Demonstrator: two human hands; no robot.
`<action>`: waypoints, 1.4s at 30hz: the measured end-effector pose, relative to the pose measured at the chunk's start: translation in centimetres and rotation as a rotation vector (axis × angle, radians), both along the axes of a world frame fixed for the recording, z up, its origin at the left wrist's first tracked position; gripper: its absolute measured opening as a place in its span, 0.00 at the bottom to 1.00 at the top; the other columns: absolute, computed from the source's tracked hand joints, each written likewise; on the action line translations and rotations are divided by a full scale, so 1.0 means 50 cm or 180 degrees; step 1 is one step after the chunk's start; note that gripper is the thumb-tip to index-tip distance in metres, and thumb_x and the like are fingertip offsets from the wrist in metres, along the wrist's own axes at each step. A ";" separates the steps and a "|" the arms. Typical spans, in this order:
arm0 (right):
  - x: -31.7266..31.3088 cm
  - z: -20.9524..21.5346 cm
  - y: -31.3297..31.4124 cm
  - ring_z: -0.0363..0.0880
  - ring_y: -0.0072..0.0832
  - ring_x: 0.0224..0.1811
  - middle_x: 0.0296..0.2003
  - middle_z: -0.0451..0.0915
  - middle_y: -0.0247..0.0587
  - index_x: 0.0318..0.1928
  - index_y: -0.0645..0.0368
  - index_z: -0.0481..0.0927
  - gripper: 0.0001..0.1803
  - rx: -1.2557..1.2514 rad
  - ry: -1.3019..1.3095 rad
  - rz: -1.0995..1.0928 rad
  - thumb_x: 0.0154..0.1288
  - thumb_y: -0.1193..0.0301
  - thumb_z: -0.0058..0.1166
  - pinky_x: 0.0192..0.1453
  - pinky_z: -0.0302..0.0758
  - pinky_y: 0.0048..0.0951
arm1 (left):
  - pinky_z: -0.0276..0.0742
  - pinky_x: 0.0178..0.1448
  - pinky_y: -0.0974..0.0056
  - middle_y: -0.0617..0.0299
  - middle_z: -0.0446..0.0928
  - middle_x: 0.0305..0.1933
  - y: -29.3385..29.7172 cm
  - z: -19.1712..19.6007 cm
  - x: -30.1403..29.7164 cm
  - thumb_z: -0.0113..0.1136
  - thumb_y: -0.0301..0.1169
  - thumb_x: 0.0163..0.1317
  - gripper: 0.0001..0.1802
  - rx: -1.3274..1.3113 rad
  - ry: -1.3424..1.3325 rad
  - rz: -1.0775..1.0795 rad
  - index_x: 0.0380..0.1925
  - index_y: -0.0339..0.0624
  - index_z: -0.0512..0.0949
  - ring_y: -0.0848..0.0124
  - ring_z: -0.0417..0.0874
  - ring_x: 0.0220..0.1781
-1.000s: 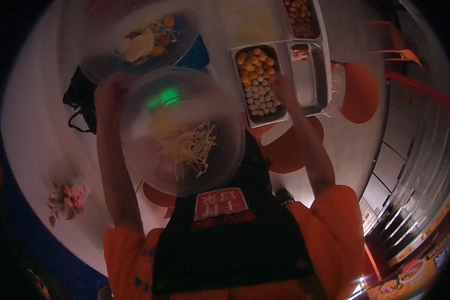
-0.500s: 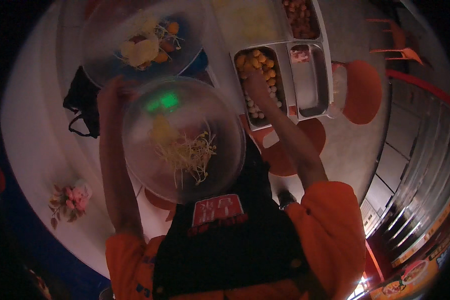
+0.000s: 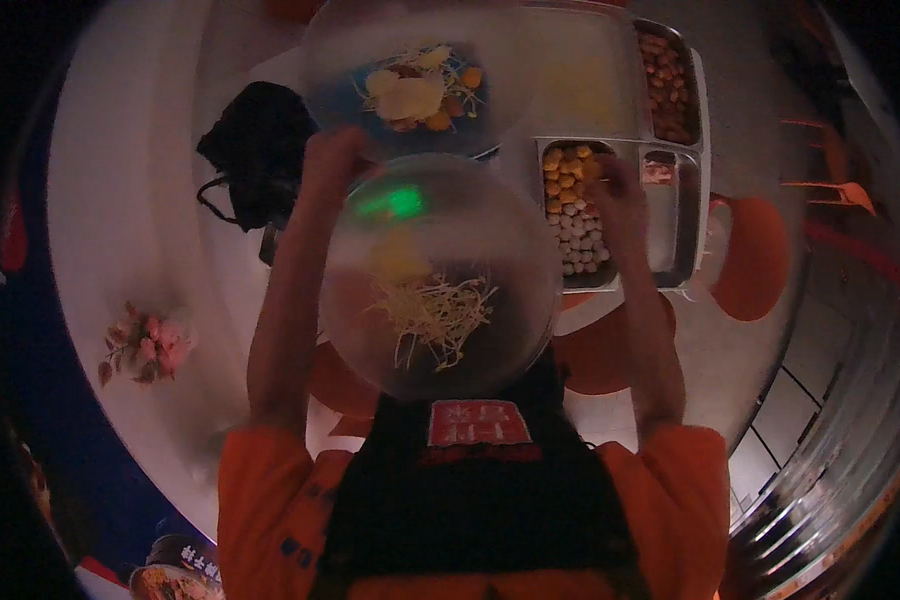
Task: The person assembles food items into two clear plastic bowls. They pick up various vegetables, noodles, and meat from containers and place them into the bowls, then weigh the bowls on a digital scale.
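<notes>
My left hand (image 3: 335,160) grips the far rim of a clear round bowl (image 3: 440,280) held up in front of my chest. Inside it lie pale bean sprouts (image 3: 432,312) and a yellow piece. My right hand (image 3: 615,190) reaches out over a metal tray (image 3: 682,275), at the right edge of the compartment with yellow and white balls (image 3: 570,205). Its fingers are blurred, so I cannot tell whether they hold anything. A second clear bowl (image 3: 415,90) with yellow and orange food stands on the white table beyond my left hand.
A black bag (image 3: 255,150) lies on the round white table (image 3: 120,200) at the left, with a small pink flower bunch (image 3: 145,345) nearer me. More tray compartments hold brown food (image 3: 665,85). Orange stools (image 3: 755,255) stand below the table's edge at the right.
My right hand went over the ball compartment and has come back to its right edge. The bowl stays in my left hand. The far bowl now sits lower in view.
</notes>
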State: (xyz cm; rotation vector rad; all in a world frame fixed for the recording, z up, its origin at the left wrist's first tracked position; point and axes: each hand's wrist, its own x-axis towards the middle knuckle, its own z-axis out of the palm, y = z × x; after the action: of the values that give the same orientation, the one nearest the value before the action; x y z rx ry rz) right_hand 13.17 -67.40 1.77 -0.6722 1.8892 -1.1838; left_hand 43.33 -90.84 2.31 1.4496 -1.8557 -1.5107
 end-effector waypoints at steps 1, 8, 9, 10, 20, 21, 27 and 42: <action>0.021 0.056 0.002 0.77 0.22 0.40 0.44 0.77 0.40 0.54 0.57 0.73 0.22 -0.0346 0.0090 0.0024 0.60 0.69 0.58 0.39 0.77 0.25 | 0.78 0.29 0.66 0.58 0.79 0.27 -0.001 0.002 0.000 0.56 0.26 0.54 0.07 0.0017 0.0083 0.0022 0.22 0.34 0.78 0.70 0.82 0.26; 0.152 0.230 0.032 0.78 0.22 0.39 0.45 0.78 0.38 0.53 0.60 0.75 0.16 -0.0909 0.0178 0.0646 0.64 0.73 0.53 0.46 0.75 0.25 | 0.78 0.38 0.66 0.57 0.82 0.36 0.022 0.060 -0.037 0.54 0.24 0.58 0.06 -0.1095 -0.0671 -0.0931 0.29 0.38 0.80 0.71 0.83 0.33; 0.122 0.208 0.037 0.78 0.22 0.39 0.44 0.79 0.38 0.52 0.60 0.76 0.15 -0.0708 0.0228 0.0126 0.65 0.73 0.53 0.46 0.75 0.25 | 0.79 0.37 0.66 0.57 0.82 0.35 0.021 0.049 -0.029 0.53 0.23 0.57 0.07 -0.0696 -0.0213 -0.0634 0.28 0.35 0.80 0.71 0.83 0.33; 0.084 0.179 0.040 0.78 0.23 0.39 0.43 0.80 0.39 0.51 0.60 0.77 0.14 -0.0508 0.0281 -0.0394 0.65 0.73 0.52 0.47 0.75 0.26 | 0.79 0.36 0.67 0.57 0.82 0.35 0.023 0.043 -0.020 0.53 0.23 0.57 0.07 -0.0539 -0.0123 -0.0537 0.28 0.34 0.80 0.71 0.83 0.34; 0.056 -0.370 0.187 0.72 0.50 0.50 0.45 0.73 0.55 0.49 0.60 0.75 0.19 0.1441 0.2165 0.1023 0.54 0.72 0.54 0.48 0.74 0.42 | 0.79 0.36 0.65 0.51 0.81 0.33 0.004 -0.003 0.018 0.53 0.29 0.59 0.11 0.0995 0.0696 0.0789 0.32 0.29 0.77 0.66 0.83 0.33; 0.073 -0.388 0.183 0.72 0.50 0.51 0.46 0.72 0.55 0.48 0.60 0.75 0.19 0.1655 0.2382 0.0970 0.53 0.74 0.54 0.48 0.74 0.43 | 0.79 0.35 0.65 0.50 0.81 0.33 0.008 0.007 0.014 0.53 0.29 0.58 0.11 0.1059 0.0723 0.0806 0.32 0.29 0.77 0.65 0.83 0.32; 0.092 -0.384 0.184 0.71 0.50 0.51 0.46 0.71 0.52 0.49 0.60 0.74 0.20 0.1408 0.2906 0.1215 0.53 0.76 0.51 0.48 0.74 0.45 | 0.76 0.36 0.66 0.57 0.78 0.31 0.006 0.003 0.015 0.53 0.30 0.59 0.09 0.0915 0.0385 0.0612 0.30 0.36 0.78 0.70 0.80 0.30; 0.138 0.273 0.156 0.79 0.30 0.38 0.46 0.77 0.44 0.49 0.56 0.76 0.18 -0.0700 0.0718 0.0839 0.57 0.72 0.60 0.41 0.77 0.29 | 0.79 0.34 0.63 0.51 0.79 0.30 -0.014 0.018 -0.083 0.52 0.29 0.56 0.08 0.0829 0.0466 0.0052 0.29 0.34 0.75 0.62 0.82 0.29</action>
State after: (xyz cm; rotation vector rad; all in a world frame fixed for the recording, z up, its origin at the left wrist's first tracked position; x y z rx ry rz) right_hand 20.06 -59.63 15.44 -1.1803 1.7949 -1.1921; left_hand 39.16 -91.53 3.19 1.4139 -1.6060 -1.8526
